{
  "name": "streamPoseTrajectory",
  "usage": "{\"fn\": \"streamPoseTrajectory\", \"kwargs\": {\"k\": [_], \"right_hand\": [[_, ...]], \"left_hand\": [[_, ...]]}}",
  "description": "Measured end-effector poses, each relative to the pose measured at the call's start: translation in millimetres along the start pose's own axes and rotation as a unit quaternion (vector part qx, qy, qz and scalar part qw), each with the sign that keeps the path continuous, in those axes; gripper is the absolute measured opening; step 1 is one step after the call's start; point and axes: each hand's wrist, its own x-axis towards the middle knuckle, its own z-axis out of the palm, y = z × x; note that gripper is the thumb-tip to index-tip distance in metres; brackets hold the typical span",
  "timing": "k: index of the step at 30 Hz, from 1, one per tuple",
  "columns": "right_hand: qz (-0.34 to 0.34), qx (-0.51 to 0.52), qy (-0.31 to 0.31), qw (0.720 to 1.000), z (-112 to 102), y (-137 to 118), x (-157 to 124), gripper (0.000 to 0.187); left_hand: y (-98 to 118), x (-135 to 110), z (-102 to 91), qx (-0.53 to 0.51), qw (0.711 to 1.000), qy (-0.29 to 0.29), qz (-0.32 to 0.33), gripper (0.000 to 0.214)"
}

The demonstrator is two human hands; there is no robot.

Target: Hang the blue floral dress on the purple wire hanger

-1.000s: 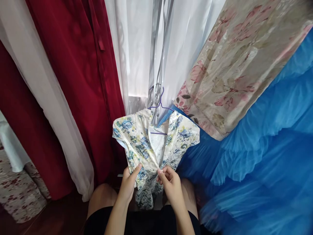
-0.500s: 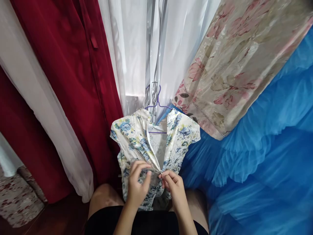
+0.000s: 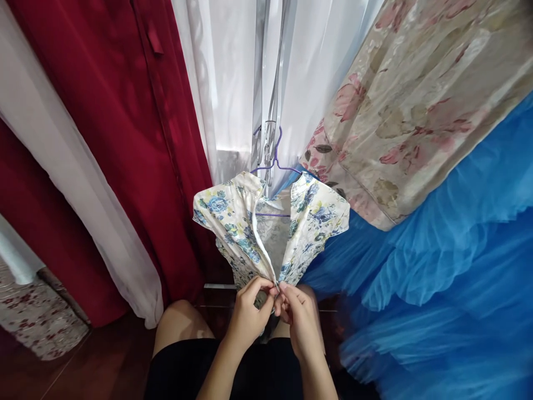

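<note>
1. Left hand (image 3: 249, 312) is now meeting the right hand (image 3: 300, 318) at the garment's front; half a second ago it was hovering over the cloth, fingers spread.
2. Right fingers are pinching the garment (image 3: 239, 214) at the base of its V opening, thumb and fingertips almost together.
3. Left fingers are curling into a loop, tips nearly closed and touching that same spot; can't tell if they're gripping cloth.
4. Garment is sitting on a purple hanger (image 3: 276, 158), shoulders spread, in front of the knees (image 3: 183, 322). Its lower part is mostly hiding behind the hands.
5. Behind it, white cloth (image 3: 233, 83) and grey straps (image 3: 258, 72) are hanging. Red cloth (image 3: 125, 139) is hanging left; pink-flowered cloth (image 3: 416, 122) and blue tulle (image 3: 441, 272) are filling the right.
</note>
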Motion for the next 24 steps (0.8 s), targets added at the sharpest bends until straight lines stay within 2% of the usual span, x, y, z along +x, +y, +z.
{"fn": "streamPoseTrajectory", "kwargs": {"k": [4, 7, 9, 11, 13, 17, 24], "right_hand": [[0.031, 0.030, -0.023, 0.999, 3.3, 6.3, 3.2, 0.038], [0.091, 0.081, -0.059, 0.991, 2.4, 10.9, 5.0, 0.037], [0.110, 0.094, -0.060, 0.988, 0.9, 12.4, 5.2, 0.039], [0.072, 0.063, -0.031, 0.995, -0.4, 12.3, 4.2, 0.040], [-0.005, -0.002, 0.006, 1.000, -1.4, 11.1, 2.3, 0.037], [-0.127, -0.109, 0.061, 0.984, -2.4, 10.6, -0.3, 0.030], [-0.175, -0.121, 0.097, 0.972, -3.6, 23.0, 2.7, 0.025]], "left_hand": [[-4.4, -0.8, -7.1, 0.009, 1.000, -0.002, 0.013, 0.011], [-8.5, -1.0, -9.2, 0.010, 1.000, -0.001, 0.022, 0.009], [-9.3, -0.3, -8.8, 0.009, 1.000, 0.001, 0.027, 0.008], [-8.2, 1.3, -7.5, 0.008, 1.000, 0.000, 0.030, 0.008], [-5.7, 3.3, -6.0, 0.005, 0.999, -0.009, 0.032, 0.009], [0.0, 6.0, -4.3, -0.001, 0.999, -0.035, 0.038, 0.014], [2.1, 5.3, -8.7, 0.006, 0.998, -0.037, 0.040, 0.016]]}}
